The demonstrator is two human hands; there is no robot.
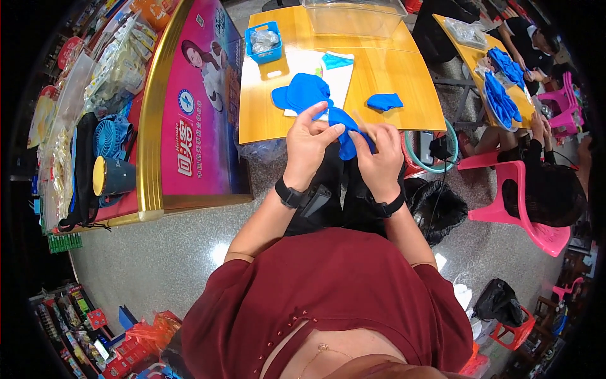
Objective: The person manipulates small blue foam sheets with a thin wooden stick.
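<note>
At the near edge of the wooden table, my left hand [307, 140] and my right hand [382, 158] hold a small blue cloth piece [344, 126] between them. Thumb and fingertips of both hands are pinched on the fabric. A thin pale strip [363, 121], perhaps a stick, shows beside my right fingers; what it is I cannot make out. Just beyond my left hand lies a pile of blue cloth [305, 91], partly over a white printed sheet [339, 82]. Farther right, a single folded blue cloth piece [384, 102] rests on the table.
A blue basket [264, 43] with plastic bags and a clear bin [356, 19] stand on the table [404, 63]. To the left is a pink counter [199, 114]. On the right are a black-lined bin [439, 208], a pink chair [517, 202] and people at another table.
</note>
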